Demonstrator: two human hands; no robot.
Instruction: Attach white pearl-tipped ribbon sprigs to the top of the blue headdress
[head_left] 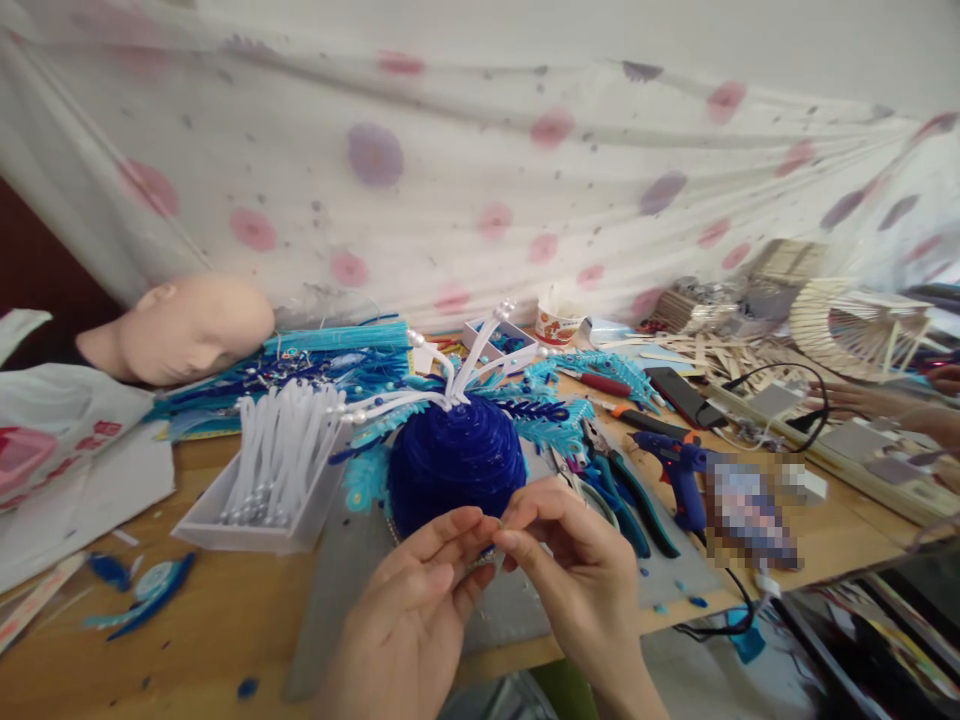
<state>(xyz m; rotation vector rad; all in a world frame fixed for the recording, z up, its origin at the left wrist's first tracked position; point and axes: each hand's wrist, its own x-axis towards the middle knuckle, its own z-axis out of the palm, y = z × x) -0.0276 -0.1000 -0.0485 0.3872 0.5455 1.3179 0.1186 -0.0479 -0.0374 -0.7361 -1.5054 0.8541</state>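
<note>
Your left hand and right hand meet at the fingertips, likely so one can steady what the other works. Your right thumb and forefinger are pinched on a small piece, too tiny to make out; whether your left fingers grip it too, you can't tell from here. Just beyond your fingers, the blue dome stands on the grey mat, which probably guards the table. White stems fan from its top. To the left, a white box keeps more pearl-tipped stems bundled, within easy reach. To the right, pliers and a glue gun lie seemingly handy for your right hand. Farther back, a dummy head lies before the hanging sheet.
</note>
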